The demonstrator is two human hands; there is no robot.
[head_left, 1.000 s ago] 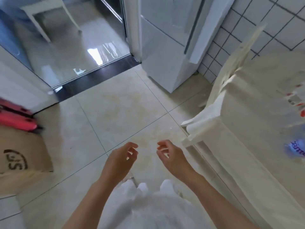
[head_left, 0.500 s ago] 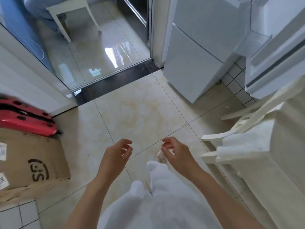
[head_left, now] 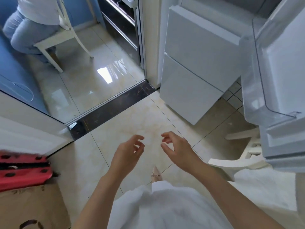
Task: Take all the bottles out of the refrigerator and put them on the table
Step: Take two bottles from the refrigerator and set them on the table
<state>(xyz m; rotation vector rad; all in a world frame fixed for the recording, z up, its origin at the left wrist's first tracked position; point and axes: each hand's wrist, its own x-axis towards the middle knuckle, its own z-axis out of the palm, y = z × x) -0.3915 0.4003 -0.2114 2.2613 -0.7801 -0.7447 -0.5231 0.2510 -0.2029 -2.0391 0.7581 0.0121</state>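
So both my left hand [head_left: 127, 152] and right hand [head_left: 177, 150] hang loose-fingered and empty, ready for the refrigerator [head_left: 198, 63] just ahead-right of my grip.

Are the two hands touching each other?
Apart. The head view shows bare floor between the left hand and the right hand; both hold nothing.

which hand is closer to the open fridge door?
Right. The right hand hangs empty over the floor tiles, on the side of the open fridge door. The left hand, also empty, is further from the door, toward the red case.
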